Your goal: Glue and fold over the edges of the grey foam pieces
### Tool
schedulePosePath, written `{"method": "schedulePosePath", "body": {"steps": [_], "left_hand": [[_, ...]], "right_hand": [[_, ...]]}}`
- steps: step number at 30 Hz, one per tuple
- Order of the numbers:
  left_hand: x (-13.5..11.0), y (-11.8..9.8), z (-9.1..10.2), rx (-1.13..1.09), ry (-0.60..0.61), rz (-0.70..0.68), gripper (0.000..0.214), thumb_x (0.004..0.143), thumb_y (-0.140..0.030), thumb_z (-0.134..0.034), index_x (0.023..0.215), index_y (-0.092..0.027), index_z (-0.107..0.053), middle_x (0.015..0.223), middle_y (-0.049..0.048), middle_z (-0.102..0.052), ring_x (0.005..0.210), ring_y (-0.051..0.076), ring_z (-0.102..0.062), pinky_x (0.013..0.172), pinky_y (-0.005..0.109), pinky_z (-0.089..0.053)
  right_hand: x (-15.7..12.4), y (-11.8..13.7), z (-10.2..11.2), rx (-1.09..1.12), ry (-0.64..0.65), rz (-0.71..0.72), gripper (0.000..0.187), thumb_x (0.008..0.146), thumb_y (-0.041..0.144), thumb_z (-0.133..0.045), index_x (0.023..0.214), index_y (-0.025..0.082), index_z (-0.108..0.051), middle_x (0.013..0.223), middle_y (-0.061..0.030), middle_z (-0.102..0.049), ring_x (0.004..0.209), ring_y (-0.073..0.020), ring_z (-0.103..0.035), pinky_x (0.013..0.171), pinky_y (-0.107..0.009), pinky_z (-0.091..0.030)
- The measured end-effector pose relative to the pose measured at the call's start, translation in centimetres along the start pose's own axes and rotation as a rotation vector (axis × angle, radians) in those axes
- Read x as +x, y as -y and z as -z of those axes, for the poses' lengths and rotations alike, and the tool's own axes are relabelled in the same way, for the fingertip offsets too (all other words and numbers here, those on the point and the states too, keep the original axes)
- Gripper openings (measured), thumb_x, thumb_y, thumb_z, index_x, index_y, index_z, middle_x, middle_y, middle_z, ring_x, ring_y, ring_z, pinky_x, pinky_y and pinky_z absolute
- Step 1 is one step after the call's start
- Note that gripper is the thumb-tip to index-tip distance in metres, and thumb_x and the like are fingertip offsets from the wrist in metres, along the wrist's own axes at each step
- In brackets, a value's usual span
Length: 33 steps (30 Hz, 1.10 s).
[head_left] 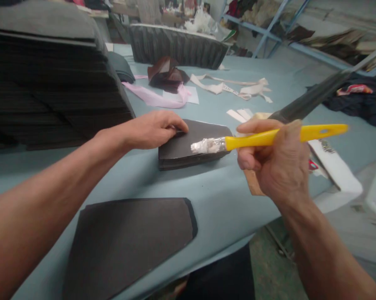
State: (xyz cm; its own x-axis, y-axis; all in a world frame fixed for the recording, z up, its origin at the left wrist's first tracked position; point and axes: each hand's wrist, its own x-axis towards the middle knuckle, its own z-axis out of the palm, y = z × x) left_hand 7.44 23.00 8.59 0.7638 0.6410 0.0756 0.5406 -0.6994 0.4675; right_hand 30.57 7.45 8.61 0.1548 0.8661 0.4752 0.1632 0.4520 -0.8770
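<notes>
My left hand (156, 129) bears down on a small stack of dark sheets (203, 129), its fingers bent over the left end and the thumb close to the index finger. Some of those fingers are hidden behind the hand. In my right hand (275, 158) is a paintbrush (265, 138) with a yellow handle, pinched between thumb and fingers. Its bristles, coated in thick white paste, point left over the front edge of the stack; I cannot tell whether they touch it. Nearer to me lies another pile of dark cut sheets (134, 241), slightly fanned at its right edge.
A tall stack of dark sheets (44, 91) rises at the left. Farther back on the blue-green table (219, 183) are a row of dark pieces (178, 46), a brown crumpled piece (167, 73), a pink strip (156, 96) and pale strips (219, 85). A dark bar (312, 96) slants in at right.
</notes>
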Motion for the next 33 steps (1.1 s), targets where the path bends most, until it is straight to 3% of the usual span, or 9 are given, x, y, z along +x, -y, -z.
{"method": "schedulePosePath", "body": {"steps": [6,13,18,23,28,33], "left_hand": [[0.5,0.1,0.0,-0.182,0.044,0.073,0.049,0.082,-0.027,-0.05,0.122,-0.024,-0.078,0.119,0.0013,-0.081,0.105,0.022,-0.075,0.095,0.033,-0.059],[0.6,0.2,-0.2,-0.299,0.064,0.122,0.046,0.078,-0.029,-0.05,0.114,-0.025,-0.079,0.109,-0.0013,-0.08,0.1,0.022,-0.075,0.087,0.033,-0.06],[0.5,0.1,-0.1,-0.364,0.074,0.098,0.041,0.075,-0.029,-0.054,0.109,-0.024,-0.078,0.102,-0.0003,-0.079,0.1,0.023,-0.074,0.087,0.033,-0.06],[0.3,-0.2,0.1,-0.35,0.063,0.083,0.032,0.077,-0.033,-0.059,0.1,-0.022,-0.079,0.102,0.0028,-0.079,0.1,0.027,-0.073,0.087,0.038,-0.061],[0.3,0.0,0.1,-0.376,0.089,0.064,0.038,0.08,-0.033,-0.06,0.11,-0.021,-0.08,0.109,0.0047,-0.079,0.102,0.028,-0.073,0.091,0.042,-0.061],[0.2,-0.5,0.3,-0.377,0.126,0.091,0.048,0.085,-0.028,-0.054,0.126,-0.016,-0.075,0.124,0.008,-0.078,0.112,0.026,-0.071,0.095,0.036,-0.059]], "right_hand": [[1.1,-0.9,-1.6,-0.011,0.114,-0.046,0.048,0.099,0.068,-0.068,0.097,0.022,-0.078,0.057,0.0043,-0.058,0.045,-0.009,-0.043,0.042,-0.024,-0.031],[2.6,-0.8,-3.7,-0.054,0.238,0.03,0.042,0.096,0.067,-0.073,0.094,0.025,-0.074,0.059,0.005,-0.055,0.05,-0.0112,-0.049,0.046,-0.027,-0.042],[3.4,-1.0,-4.2,-0.095,0.352,0.074,0.039,0.097,0.064,-0.073,0.087,0.026,-0.073,0.06,0.0026,-0.054,0.055,-0.0149,-0.053,0.049,-0.032,-0.046],[3.6,-1.1,-4.2,-0.103,0.376,0.121,0.036,0.104,0.056,-0.068,0.086,0.026,-0.073,0.062,0.0032,-0.055,0.057,-0.0132,-0.052,0.054,-0.03,-0.045],[3.7,-1.1,-4.3,-0.126,0.387,0.129,0.042,0.102,0.062,-0.068,0.084,0.024,-0.07,0.064,0.0035,-0.056,0.057,-0.0126,-0.053,0.053,-0.029,-0.043],[3.7,-1.0,-4.2,-0.087,0.387,0.107,0.044,0.098,0.066,-0.071,0.085,0.024,-0.069,0.064,0.0041,-0.055,0.056,-0.0114,-0.052,0.053,-0.028,-0.044]]}}
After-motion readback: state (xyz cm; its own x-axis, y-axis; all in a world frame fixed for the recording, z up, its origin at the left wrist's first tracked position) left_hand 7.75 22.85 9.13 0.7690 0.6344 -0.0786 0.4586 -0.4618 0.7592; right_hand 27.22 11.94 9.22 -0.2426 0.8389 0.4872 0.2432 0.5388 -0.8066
